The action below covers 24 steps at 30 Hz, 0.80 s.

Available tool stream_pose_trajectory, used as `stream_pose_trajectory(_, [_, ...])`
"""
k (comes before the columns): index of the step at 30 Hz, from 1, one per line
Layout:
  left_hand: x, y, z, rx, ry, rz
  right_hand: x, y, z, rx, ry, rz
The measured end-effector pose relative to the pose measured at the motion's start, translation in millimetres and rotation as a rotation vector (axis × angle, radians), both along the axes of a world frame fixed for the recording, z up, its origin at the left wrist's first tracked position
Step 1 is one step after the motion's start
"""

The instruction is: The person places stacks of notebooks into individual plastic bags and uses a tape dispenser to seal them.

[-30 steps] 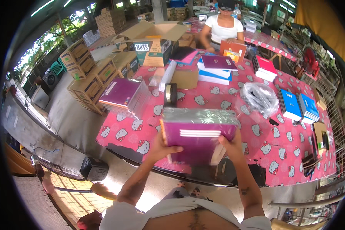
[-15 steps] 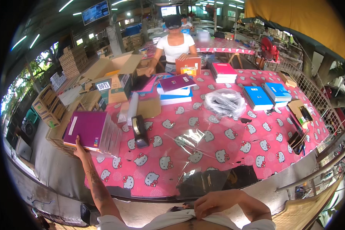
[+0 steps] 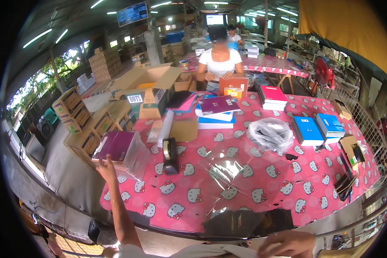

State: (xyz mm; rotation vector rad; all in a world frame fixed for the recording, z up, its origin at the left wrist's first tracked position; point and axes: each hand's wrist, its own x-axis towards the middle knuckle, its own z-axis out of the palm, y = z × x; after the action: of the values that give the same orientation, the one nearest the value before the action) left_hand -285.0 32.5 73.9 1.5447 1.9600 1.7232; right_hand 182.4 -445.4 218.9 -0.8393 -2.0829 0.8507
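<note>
fingers of my left hand (image 3: 106,167) touch the near edge of the wrapped purple notebook stack (image 3: 118,148) at the pink table's (image 3: 253,195) left end beside the tape dispenser (image 3: 170,155), grip unclear, while my right hand (image 3: 288,243) rests loosely curled, holding nothing.

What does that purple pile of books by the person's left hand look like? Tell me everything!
The purple pile of books is a flat stack of thin books with a plain purple cover on top, wrapped in shiny clear plastic that sticks out at its right side. It lies level at the left edge of the table, on the pink cloth with white cartoon cats. The left hand touches its near edge. A black tape dispenser stands apart to its right.
</note>
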Motion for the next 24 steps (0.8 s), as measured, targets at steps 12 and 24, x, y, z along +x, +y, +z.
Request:
stream_pose_trajectory(12, [378, -298, 170, -0.121, 0.176, -3.155, 183, -86, 6, -0.148, 0.275, 0.375])
stream_pose_trajectory(24, [537, -351, 176, -0.859, 0.627, -3.104, 357, -116, -74, -0.311, 0.331, 0.227])
